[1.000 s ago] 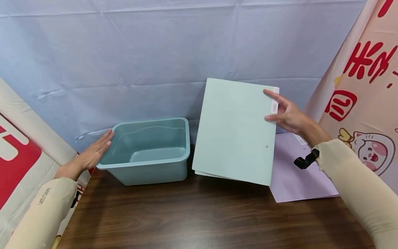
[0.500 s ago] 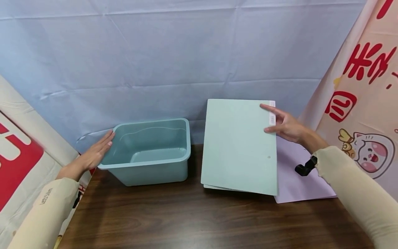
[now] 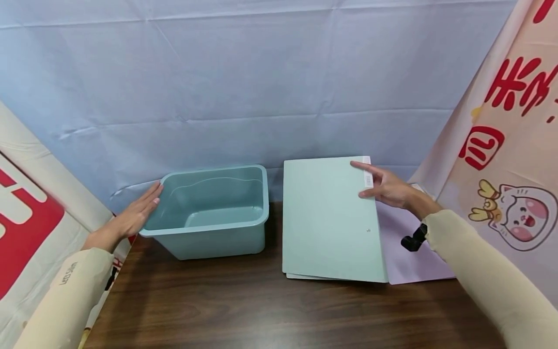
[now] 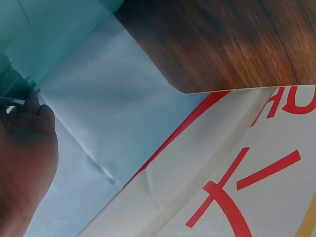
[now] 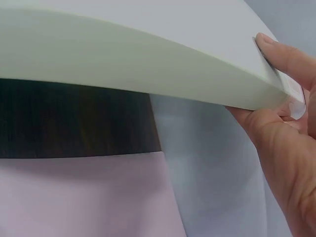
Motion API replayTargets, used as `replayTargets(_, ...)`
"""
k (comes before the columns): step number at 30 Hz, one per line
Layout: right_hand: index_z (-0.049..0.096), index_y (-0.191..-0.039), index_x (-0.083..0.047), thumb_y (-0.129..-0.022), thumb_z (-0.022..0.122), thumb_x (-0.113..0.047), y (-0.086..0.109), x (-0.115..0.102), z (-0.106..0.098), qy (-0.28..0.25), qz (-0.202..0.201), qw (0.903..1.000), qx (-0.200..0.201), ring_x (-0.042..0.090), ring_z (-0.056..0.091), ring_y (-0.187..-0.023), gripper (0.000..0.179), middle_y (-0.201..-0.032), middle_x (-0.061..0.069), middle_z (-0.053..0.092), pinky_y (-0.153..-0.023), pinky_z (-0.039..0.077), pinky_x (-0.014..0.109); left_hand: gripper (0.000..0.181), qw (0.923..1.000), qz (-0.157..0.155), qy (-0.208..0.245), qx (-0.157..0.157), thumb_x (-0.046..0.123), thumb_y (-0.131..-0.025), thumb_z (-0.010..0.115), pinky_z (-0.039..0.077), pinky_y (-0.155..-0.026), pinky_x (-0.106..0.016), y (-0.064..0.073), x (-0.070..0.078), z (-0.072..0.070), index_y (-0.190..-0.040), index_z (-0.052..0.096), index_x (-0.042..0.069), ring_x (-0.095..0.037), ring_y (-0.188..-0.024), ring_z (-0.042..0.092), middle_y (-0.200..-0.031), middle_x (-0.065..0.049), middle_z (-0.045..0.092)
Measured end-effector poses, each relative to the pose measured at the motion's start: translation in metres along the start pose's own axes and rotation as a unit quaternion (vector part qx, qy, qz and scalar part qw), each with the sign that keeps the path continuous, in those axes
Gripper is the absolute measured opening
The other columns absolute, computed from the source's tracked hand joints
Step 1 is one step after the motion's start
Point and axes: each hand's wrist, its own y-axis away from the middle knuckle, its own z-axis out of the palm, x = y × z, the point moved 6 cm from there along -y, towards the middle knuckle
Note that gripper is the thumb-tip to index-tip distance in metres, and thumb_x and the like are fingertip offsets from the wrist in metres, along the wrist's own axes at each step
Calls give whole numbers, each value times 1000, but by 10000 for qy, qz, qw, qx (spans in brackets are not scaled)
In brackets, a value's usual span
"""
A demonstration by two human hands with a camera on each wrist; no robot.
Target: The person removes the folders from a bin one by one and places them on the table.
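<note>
My right hand [image 3: 392, 189] grips a pale green file folder [image 3: 329, 218] by its upper right edge, near a white barcode label. Its spine [image 5: 123, 64] shows thick in the right wrist view, above the dark table. Part of a light purple folder [image 3: 416, 257] lies on the table, overlapped by the green one and my right forearm. On the left, my left hand [image 3: 132, 215] rests with straight fingers against the left rim of a blue-green plastic bin [image 3: 213, 245]. Nothing lies inside the bin. The left wrist view catches only part of that hand [image 4: 27, 158].
The brown wooden table [image 3: 244, 310] runs up to a pale blue cloth backdrop [image 3: 244, 87]. Printed banners with red lettering hang at the left [image 3: 30, 232] and at the right [image 3: 514, 194]. A narrow strip of tabletop separates the bin from the green folder.
My right hand has lowered the green folder towards the table and a little left, and it now stands straighter in the head view. The left hand and the bin have stayed put.
</note>
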Motion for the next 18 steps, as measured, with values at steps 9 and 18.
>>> replayTargets(9,27,-170,-23,-92,72,14,-11,22,4,110,454,9988,135,10,41,-51,98,-59,-7,34,-66,51,22,64,9997,-189,8,-125,34,-118,27,9,-119,-78,1,-1,2,-169,6,1,-58,-157,2,-176,-24,-6)
replayTargets(18,27,-170,-22,-90,77,10,-15,35,7,726,578,9952,314,10,44,-62,100,-139,5,32,-73,55,25,69,9984,-429,-86,-354,40,-118,27,8,-120,-77,-1,-3,3,-170,1,4,-55,-158,-1,-176,-21,-11)
